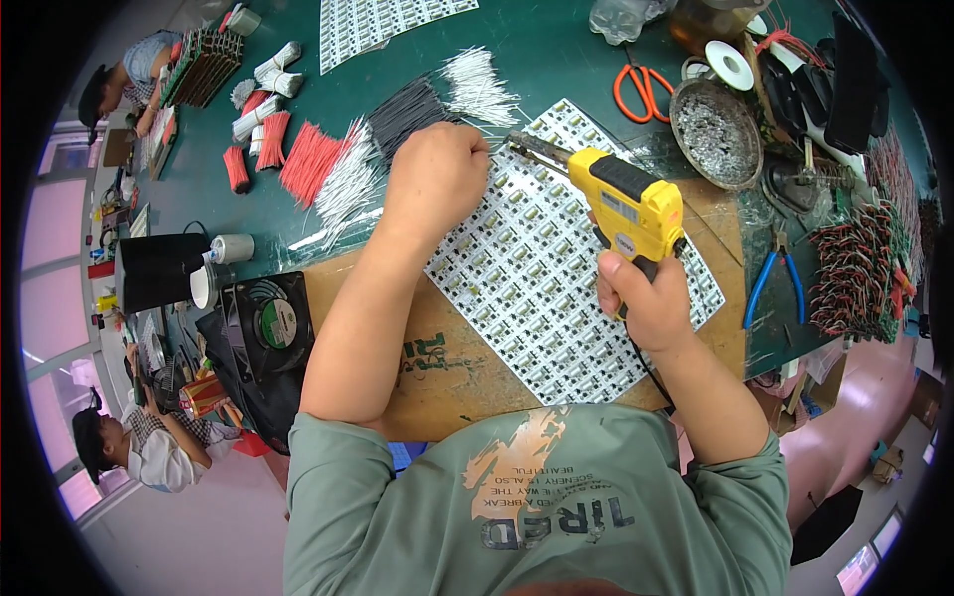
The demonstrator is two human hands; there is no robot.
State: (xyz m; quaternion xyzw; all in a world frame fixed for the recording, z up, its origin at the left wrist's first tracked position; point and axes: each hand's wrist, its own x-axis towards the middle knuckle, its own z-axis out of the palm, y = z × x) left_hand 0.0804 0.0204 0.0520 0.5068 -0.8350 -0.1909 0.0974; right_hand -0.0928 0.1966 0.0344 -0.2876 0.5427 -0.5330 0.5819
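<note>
My right hand point(651, 306) is wrapped round the grip of a yellow and black soldering gun point(621, 189). Its metal tip points left, over the far left edge of a white sheet of small circuit boards point(542, 283). Beside that tip, my left hand point(437, 177) is closed with the fingers pinched; whatever they hold is hidden. Just beyond this hand lie black wires point(407, 111) and white wires point(477, 81). More white wires point(345, 184) and a red bunch point(315, 159) are spread to its left. The sheet lies slanted on a brown board point(447, 382).
Orange-handled scissors point(643, 92) and a round metal dish point(715, 134) stand at the far right, with blue-handled pliers point(775, 281) nearer. A small fan point(266, 323) stands left. A second board sheet point(383, 25) lies at the back. Two other people work at the far left.
</note>
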